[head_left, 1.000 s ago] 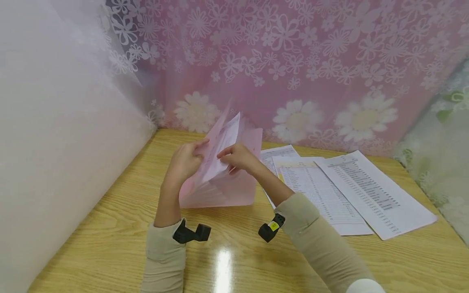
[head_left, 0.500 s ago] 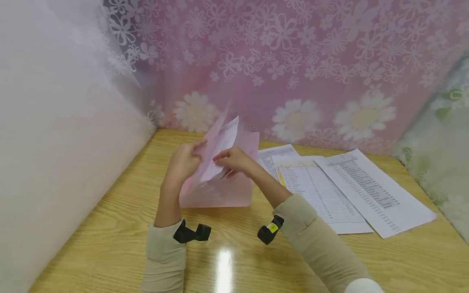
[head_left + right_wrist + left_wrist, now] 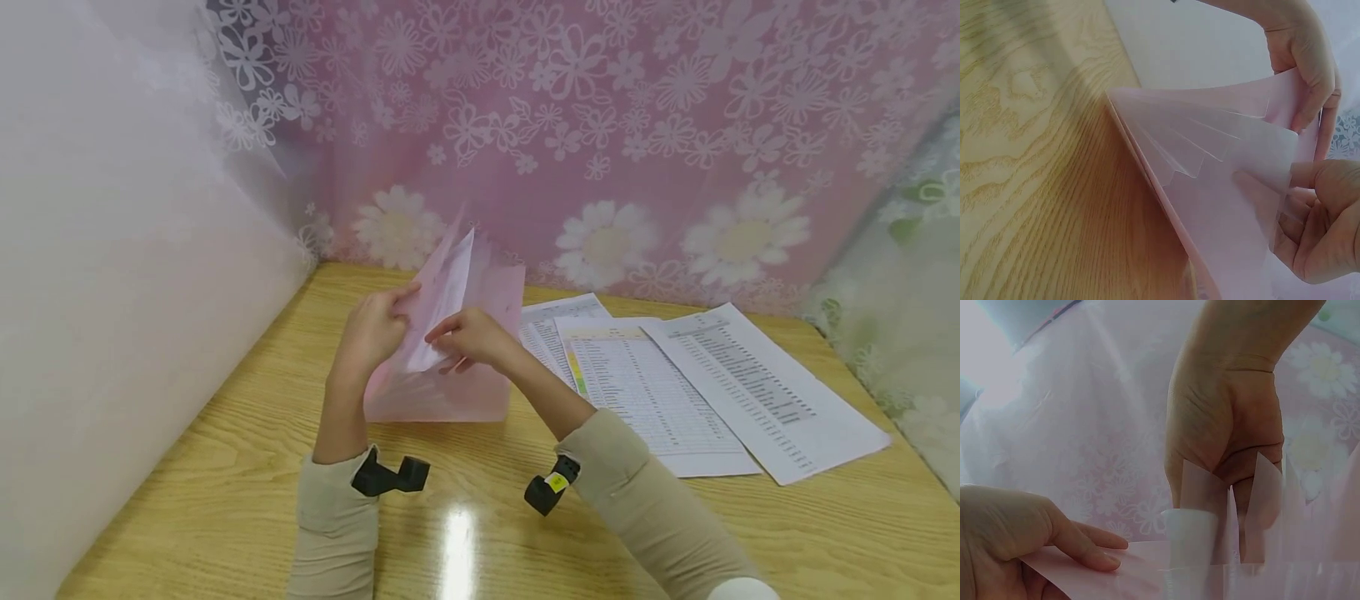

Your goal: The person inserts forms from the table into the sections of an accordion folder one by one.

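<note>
A pink expanding file folder [image 3: 442, 404] stands partly fanned out on the table, its translucent pleats [image 3: 1204, 140] showing in the right wrist view. My left hand [image 3: 375, 333] grips its left cover, thumb on one face and fingers on the other. A white sheet of paper [image 3: 457, 279] stands tilted among the dividers, its print faint. At that sheet's lower edge, my right hand [image 3: 476, 340] pinches it with thumb and fingers. In the left wrist view, the right hand's fingertips are partly hidden behind the translucent dividers [image 3: 1204, 484].
Several printed sheets [image 3: 660, 400] lie overlapping on the wooden table [image 3: 247, 450] to the right of the folder. A white wall [image 3: 150, 250] borders the left side, and a pink floral curtain [image 3: 525, 125] hangs behind. A black camera [image 3: 543, 492] sits on each wrist.
My right hand has moved left and slightly down, and the white sheet has turned more edge-on. The folder's right side has drawn in to the left. The left hand holds nearly still.
</note>
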Demonstrator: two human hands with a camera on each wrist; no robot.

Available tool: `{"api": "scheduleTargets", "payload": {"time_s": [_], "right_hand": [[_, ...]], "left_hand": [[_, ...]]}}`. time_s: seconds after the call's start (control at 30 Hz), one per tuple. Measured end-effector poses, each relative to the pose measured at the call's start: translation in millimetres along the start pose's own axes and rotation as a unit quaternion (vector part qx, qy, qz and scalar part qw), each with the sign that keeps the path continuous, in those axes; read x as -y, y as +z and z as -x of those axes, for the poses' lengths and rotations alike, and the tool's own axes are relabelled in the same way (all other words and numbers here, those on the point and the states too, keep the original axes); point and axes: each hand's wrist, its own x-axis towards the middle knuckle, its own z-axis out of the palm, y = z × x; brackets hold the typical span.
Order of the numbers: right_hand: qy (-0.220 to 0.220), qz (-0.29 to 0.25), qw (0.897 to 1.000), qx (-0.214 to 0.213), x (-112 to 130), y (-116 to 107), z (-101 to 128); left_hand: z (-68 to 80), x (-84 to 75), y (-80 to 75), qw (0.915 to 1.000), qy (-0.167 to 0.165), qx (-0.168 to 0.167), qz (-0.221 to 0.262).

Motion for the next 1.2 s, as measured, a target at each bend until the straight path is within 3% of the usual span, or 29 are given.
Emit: {"api": "scheduleTargets", "payload": {"time_s": [0.13,0.27,0.47,0.57,0.83,1.07,1.2], "right_hand": [[-0.006,0.0,1.0,-0.011,0.1,0.4,2.4],[-0.041,0.005,0.998,-0.049,-1.1,-7.5,10.2],[-0.117,-0.05,0.987,-0.093,-14.8,-39.8,32.9],[-0.134,-0.076,0.982,-0.108,-26.1,-60.4,47.9],[-0.114,-0.054,0.983,-0.136,-78.0,-124.8,98.5],[-0.078,-0.038,0.974,-0.211,-129.1,-184.5,146.0],[-0.069,-0.034,0.97,-0.232,-163.2,-217.3,172.1]], "left_hand": [[0.5,1.2,0.6,1.0,-0.008,-0.001,0.0],[0.7,1.1,2.2,0.9999,-0.01,0.0,-0.002],[0.1,1.1,2.8,1.0,-0.002,-0.004,-0.004],[0.0,2.1,2.5,1.0,0.001,-0.008,-0.003],[1.1,1.1,3.4,0.9999,0.002,-0.01,0.0],[0.3,1.2,3.2,1.0,0.002,-0.008,-0.006],[-0.3,1.9,3.1,0.9999,0.004,-0.008,-0.009]]}}
